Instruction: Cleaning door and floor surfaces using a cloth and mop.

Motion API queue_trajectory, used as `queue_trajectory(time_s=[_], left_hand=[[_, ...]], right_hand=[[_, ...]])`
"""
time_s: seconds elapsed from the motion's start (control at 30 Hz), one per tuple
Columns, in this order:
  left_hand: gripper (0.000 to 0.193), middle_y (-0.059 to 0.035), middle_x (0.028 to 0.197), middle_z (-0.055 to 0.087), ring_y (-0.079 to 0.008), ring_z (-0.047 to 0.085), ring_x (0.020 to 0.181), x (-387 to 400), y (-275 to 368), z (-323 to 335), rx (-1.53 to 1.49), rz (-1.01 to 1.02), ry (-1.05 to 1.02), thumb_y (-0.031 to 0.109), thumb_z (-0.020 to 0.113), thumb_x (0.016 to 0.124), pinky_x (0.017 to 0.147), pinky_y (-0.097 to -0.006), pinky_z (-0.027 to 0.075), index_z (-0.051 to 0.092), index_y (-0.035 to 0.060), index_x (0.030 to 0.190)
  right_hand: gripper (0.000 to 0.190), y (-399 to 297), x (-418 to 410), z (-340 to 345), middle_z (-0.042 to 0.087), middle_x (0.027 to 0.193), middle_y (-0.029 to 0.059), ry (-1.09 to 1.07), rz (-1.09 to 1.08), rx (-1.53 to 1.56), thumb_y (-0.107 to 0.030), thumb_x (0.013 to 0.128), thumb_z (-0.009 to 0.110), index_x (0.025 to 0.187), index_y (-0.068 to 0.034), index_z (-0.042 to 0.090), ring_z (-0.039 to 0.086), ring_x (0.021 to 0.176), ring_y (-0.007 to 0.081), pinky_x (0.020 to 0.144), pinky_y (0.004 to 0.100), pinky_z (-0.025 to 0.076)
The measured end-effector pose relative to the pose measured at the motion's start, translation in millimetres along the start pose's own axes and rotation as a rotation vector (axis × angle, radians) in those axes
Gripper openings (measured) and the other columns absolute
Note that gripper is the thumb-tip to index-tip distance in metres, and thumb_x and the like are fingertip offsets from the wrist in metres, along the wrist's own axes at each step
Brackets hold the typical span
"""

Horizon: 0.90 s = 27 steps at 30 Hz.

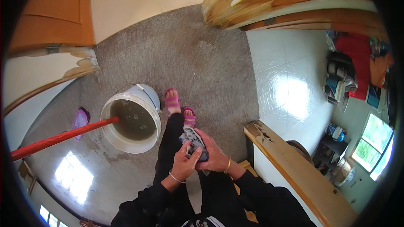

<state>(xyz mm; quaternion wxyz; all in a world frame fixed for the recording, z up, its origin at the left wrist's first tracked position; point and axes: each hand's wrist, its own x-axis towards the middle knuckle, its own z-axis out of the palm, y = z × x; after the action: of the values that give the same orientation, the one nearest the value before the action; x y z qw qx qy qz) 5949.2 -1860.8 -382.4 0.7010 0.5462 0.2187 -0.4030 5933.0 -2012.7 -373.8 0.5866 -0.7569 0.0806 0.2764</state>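
Observation:
A crumpled grey-and-white patterned cloth [192,142] is bunched up between my two hands, in front of my legs. My left hand [186,159] grips its near left side, with the thumb pressed on top. Around its right side closes my right hand [214,153]. To the left of my feet stands a white plastic bucket [107,134] holding murky grey-brown water [134,121]. A red pole [66,135] reaches in from the left, its tip at the bucket's opening; whether it dips into the water I cannot tell.
A purple slipper [81,123] lies left of the bucket on the grey floor [176,47]. An orange wooden door [53,12] is at upper left. On my right, a half-wall with a wooden top [293,170] borders a tiled room [281,56] with stacked goods.

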Motion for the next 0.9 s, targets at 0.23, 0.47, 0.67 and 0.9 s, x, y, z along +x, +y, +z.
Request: queue_trajectory(time_s=[0.23,0.47,0.67,0.9], left_hand=[[0.025,-0.0002,0.082,0.059,-0.0052,0.053,0.072,62,7,-17,0.023,-0.036,0.031,0.017,0.061,0.089,0.063,-0.0220,0.046,0.056,0.0027,0.109],[0.037,-0.0065,0.093,0.059,-0.0082,0.061,0.069,127,29,-10,-0.235,-0.032,0.306,0.017,0.056,0.091,0.055,-0.0187,0.046,0.046,0.0045,0.123],[0.033,-0.0067,0.096,0.059,-0.0104,0.061,0.074,163,17,2,-0.226,-0.056,0.305,0.013,0.056,0.090,0.065,-0.0220,0.049,0.048,0.0034,0.120],[0.027,-0.0037,0.096,0.059,-0.0094,0.060,0.077,214,-21,41,-0.244,-0.112,0.269,0.014,0.053,0.092,0.065,-0.0206,0.046,0.051,0.0046,0.117]], right_hand=[[0.102,13,62,-20,0.041,0.135,0.0173,-0.101,0.176,0.129,-0.022,0.063,0.079,0.143,-0.005,0.018,0.044,0.124,0.0269,0.101,0.0358,0.036],[0.059,48,123,-67,0.062,0.108,0.0098,0.244,0.613,0.640,-0.002,0.072,0.067,0.127,-0.004,0.046,0.060,0.099,0.0181,0.086,0.0313,0.049],[0.048,121,180,-162,0.061,0.105,0.0094,0.512,0.616,0.824,-0.003,0.073,0.063,0.120,-0.004,0.051,0.061,0.095,0.0225,0.084,0.0344,0.050],[0.058,235,276,-319,0.058,0.112,0.0079,0.825,0.502,0.385,-0.017,0.071,0.073,0.122,-0.004,0.049,0.057,0.102,0.0225,0.085,0.0339,0.047]])
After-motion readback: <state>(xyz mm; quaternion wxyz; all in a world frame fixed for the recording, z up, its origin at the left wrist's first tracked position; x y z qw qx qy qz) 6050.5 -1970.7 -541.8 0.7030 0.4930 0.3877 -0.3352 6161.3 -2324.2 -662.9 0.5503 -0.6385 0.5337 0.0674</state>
